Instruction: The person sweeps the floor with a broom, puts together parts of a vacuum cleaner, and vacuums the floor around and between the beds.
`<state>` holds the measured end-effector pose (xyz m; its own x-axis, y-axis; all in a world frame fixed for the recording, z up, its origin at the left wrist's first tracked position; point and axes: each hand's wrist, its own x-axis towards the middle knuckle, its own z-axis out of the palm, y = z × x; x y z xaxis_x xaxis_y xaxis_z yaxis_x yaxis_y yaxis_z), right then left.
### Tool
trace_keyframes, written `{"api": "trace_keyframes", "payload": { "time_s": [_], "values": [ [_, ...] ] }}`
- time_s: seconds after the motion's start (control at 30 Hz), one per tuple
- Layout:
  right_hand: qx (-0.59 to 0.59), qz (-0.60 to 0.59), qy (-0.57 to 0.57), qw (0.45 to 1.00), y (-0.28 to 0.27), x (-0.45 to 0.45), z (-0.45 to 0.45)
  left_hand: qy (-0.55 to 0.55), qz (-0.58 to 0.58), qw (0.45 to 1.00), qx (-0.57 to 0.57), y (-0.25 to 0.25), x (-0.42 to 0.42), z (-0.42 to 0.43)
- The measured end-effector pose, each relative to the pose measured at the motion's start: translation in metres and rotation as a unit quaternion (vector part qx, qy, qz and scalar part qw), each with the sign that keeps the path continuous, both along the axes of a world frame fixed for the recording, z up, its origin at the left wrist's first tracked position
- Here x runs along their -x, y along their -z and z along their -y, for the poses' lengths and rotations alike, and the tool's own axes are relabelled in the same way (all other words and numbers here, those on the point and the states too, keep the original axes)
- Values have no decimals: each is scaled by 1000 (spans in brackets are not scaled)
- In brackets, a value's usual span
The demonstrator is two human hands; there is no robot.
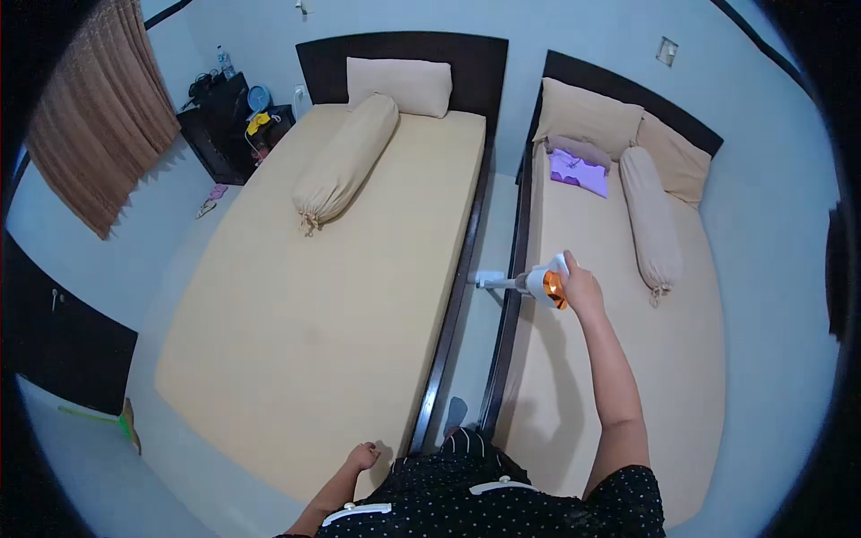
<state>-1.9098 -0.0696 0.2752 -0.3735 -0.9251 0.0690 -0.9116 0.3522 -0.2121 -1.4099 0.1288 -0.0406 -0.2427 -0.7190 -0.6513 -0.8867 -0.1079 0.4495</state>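
Note:
My right hand is wrapped round the handle of a white and orange handheld vacuum cleaner. Its grey tube points left across the right bed's dark frame, and the white nozzle is over the gap between the beds, close to the left bed's side rail. Down by the lower edge of the left bed, my left hand hangs with curled fingers, and I see nothing in it. Part of the vacuum's grip is hidden by my right hand.
A beige bolster and a pillow lie on the left bed. On the right bed are a bolster, pillows and a folded purple cloth. Dark side rails border the narrow gap. A cluttered black cabinet stands far left.

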Motion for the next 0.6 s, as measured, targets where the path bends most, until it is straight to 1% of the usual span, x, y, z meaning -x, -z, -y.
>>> {"api": "trace_keyframes", "payload": {
  "time_s": [0.1,0.17,0.2,0.27,0.33,0.37,0.43,0.5,0.57,0.6],
  "values": [
    [21,3,-12,1000,15,21,50,-32,-13,999,7,-11,13,10],
    [41,11,-8,999,20,34,82,-105,-11,994,-3,-29,33,19],
    [38,14,-14,999,22,39,97,-110,-8,994,-6,-30,41,23],
    [37,29,-3,999,27,49,127,-195,-80,977,-15,-32,56,29],
    [30,49,-13,998,51,66,157,-215,-90,972,-23,-34,73,27],
    [34,80,-12,996,61,71,168,-231,-103,967,-28,-36,81,22],
    [55,132,0,990,71,75,181,-216,-93,972,-34,-38,91,27],
    [46,143,2,989,68,73,188,-129,-48,991,-7,-43,96,25],
    [37,154,4,987,69,67,186,-124,-52,991,-14,-54,91,25],
    [34,153,-1,988,71,62,180,-129,-50,990,-42,-61,86,22]
  ]
}}
